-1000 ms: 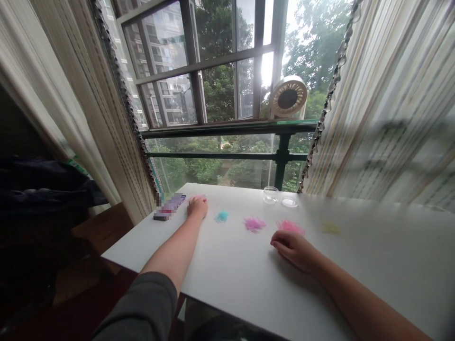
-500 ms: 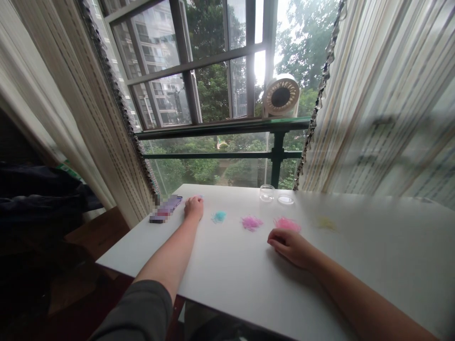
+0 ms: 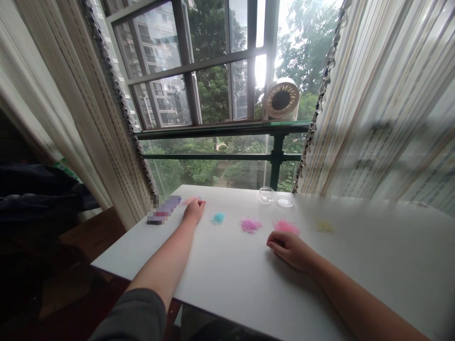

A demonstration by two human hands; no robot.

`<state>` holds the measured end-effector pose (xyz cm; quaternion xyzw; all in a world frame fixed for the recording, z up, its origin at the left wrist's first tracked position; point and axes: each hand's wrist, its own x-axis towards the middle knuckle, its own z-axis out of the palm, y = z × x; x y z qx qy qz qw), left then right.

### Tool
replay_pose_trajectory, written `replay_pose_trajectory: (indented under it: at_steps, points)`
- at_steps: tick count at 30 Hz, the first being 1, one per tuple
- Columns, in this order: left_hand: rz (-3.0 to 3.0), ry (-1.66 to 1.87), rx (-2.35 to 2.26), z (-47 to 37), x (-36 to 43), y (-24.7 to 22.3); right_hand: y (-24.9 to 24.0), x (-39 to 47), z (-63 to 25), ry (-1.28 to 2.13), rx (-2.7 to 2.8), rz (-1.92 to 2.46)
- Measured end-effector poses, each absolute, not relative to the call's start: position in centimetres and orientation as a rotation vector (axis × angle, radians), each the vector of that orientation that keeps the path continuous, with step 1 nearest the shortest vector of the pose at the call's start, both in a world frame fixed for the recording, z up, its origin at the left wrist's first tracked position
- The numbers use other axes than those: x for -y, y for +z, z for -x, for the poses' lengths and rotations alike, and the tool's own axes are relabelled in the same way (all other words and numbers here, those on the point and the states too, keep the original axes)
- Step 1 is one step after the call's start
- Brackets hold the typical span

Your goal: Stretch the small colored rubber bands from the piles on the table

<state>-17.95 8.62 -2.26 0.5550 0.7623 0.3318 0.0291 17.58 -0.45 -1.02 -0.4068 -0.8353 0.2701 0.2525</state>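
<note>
My left hand point(image 3: 194, 211) is closed at the far left of the white table, fingertips pressed together; whatever is in them is too small to make out. Just behind it lies a mixed pale pink and bluish pile point(image 3: 192, 200), partly hidden by the hand. A blue pile of thin strands, perhaps tiny rubber bands point(image 3: 218, 218), sits to its right, followed by a purple pile point(image 3: 250, 225), a pink pile point(image 3: 286, 226) and a yellow pile point(image 3: 324, 226). Resting on the table just in front of the pink pile, my right hand point(image 3: 288, 247) is loosely curled, with nothing visible in it.
A clear round container point(image 3: 266, 195) and a clear lid point(image 3: 285, 202) stand near the back edge of the table point(image 3: 227, 274). At the left lies a blurred-out phone-like object point(image 3: 165, 210). Beyond are a green railing point(image 3: 220, 130), a round white fan point(image 3: 282, 99) and curtains.
My left hand has turned and drawn slightly towards me, exposing more of the mixed pile behind it. My right hand stays in nearly the same place.
</note>
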Motion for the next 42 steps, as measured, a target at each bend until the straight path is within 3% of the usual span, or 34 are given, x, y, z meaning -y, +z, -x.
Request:
replay_pose_trajectory:
  at_steps: [23, 33, 42]
  points:
    - [-1.811, 1.113, -2.06, 16.8, -7.5, -1.8, -0.9, 0.5, -17.7, 0.763, 2.262, 1.122]
    - [-1.777, 1.183, -2.218, 17.0, -7.4, -1.4, -0.9, 0.5, -17.6, 0.752, 2.283, 1.12]
    - [-2.005, 1.294, -1.694, 11.5, -5.2, 0.0, -1.0, 0.4, -17.6, 0.743, 2.277, 1.124]
